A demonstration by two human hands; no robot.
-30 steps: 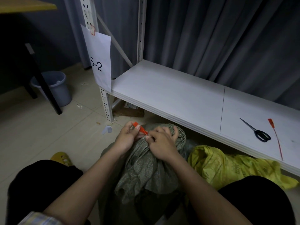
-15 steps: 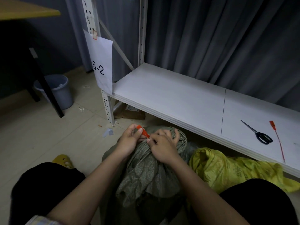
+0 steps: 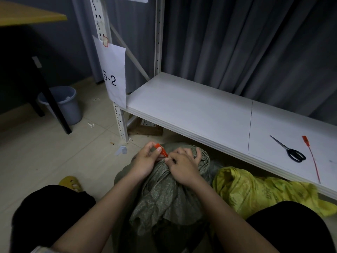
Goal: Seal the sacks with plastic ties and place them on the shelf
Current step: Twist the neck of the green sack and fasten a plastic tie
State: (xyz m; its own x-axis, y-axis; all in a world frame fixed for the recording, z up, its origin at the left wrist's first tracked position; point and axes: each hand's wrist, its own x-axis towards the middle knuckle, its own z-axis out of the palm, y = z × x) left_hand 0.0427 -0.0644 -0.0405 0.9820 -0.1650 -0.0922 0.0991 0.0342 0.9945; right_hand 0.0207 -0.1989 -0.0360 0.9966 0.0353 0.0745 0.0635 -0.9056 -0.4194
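A grey-green sack [image 3: 164, 194] stands on the floor [image 3: 45, 157] between the person's knees, just in front of the low white shelf [image 3: 191, 110], its neck gathered into a bunch at the top. The left hand [image 3: 145, 161] pinches the red head of a plastic tie [image 3: 160, 150] between thumb and fingers — the tie slants down toward the bunched neck. The right hand [image 3: 182, 165] curls round the gathered neck, thumb and forefinger meeting at the tie's lower end; whether they nip the tie itself I cannot tell.

A yellow sack [image 3: 255, 190] lies slumped on the floor just beside the green one, partly under the shelf's front edge. Near the shelf's right end lie black scissors [image 3: 290, 150] and, beside them, a second red tie [image 3: 311, 159] — apart, not touching. A paper sign [image 3: 114, 75] marked "5-2" hangs on the shelf's front left post [image 3: 120, 123]. A grey bucket [image 3: 63, 105] stands on the floor at the left, behind a dark leg.
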